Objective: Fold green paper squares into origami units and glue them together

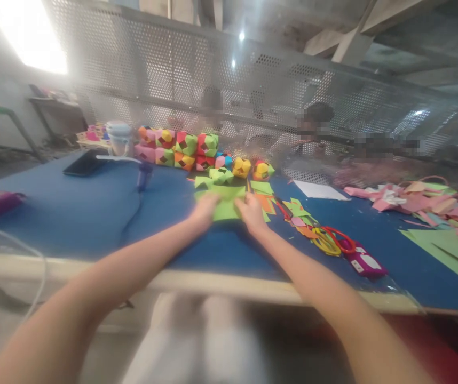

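A sheet of green paper (pixel 226 204) is stretched between my two hands, just over the blue tabletop. My left hand (pixel 206 208) pinches its left side, and my right hand (pixel 252 212) grips its right side; motion blurs the fingers somewhat. Right behind the sheet lie folded light green paper pieces (pixel 221 175). Beyond them, folded paper balls in several colours (pixel 186 143) stand in two stacked rows, with a yellow ball (pixel 241 167) and a red and yellow ball (pixel 262 170) to their right. Green and orange scraps (pixel 267 202) lie beside my right hand.
Left of me are a glue gun (pixel 144 173) with its cord, a dark phone (pixel 83 162) and a white cup-like container (pixel 119 136). Scissors (pixel 333 240), a purple packet (pixel 363 260) and a pink paper pile (pixel 425 200) lie right. Behind a perforated metal screen (pixel 229 80) sit other people.
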{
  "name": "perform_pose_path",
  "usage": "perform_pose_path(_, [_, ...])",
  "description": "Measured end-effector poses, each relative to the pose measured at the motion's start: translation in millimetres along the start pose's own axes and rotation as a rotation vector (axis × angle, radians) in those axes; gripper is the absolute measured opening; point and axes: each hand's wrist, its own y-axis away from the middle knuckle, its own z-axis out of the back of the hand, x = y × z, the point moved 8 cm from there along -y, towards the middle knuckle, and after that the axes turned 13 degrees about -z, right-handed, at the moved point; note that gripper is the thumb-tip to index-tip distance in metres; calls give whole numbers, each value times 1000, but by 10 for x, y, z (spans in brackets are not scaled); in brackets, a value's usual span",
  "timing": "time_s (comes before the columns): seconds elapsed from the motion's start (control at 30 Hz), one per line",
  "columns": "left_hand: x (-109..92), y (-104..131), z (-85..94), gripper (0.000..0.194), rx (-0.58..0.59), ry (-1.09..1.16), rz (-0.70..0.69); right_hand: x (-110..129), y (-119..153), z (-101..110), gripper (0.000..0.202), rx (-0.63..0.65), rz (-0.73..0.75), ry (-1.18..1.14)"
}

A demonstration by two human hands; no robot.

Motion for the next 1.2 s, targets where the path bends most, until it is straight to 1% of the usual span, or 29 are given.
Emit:
perform_pose_path(0.2, [5,38,-102,25,71,-6,19,2,74,62,22,-24,38,28])
perform_pose_path(0.33, [-57,70,-152,25,110,-30,6,63,113,100,26,-25,66,55])
perform_pose_path(0.47, [-127,111,-161,22,121,-86,-16,118,144,125,27,-21,93,92])
perform_pose_path(0.63, [-297,175,-238,18,204,-286,-145,146,176,136,24,8,110,98])
perform_pose_path(0.8, [-448,216,-291,15,233,-465,-247,181,210,109,22,44,110,93])
perform_pose_path(0.9, [-493,218,-311,11,249,-511,-288,198,205,127,23,24,113,87])
perform_pose_path(0.97, [-522,222,-337,12,281,-545,-334,193,192,138,25,18,103,91])
perform_pose_path(1.1, [-558,245,-387,15,360,-633,-420,182,164,131,26,53,83,98])
perform_pose_path(1.2, [-561,255,-392,16,378,-683,-438,183,149,123,23,84,78,105])
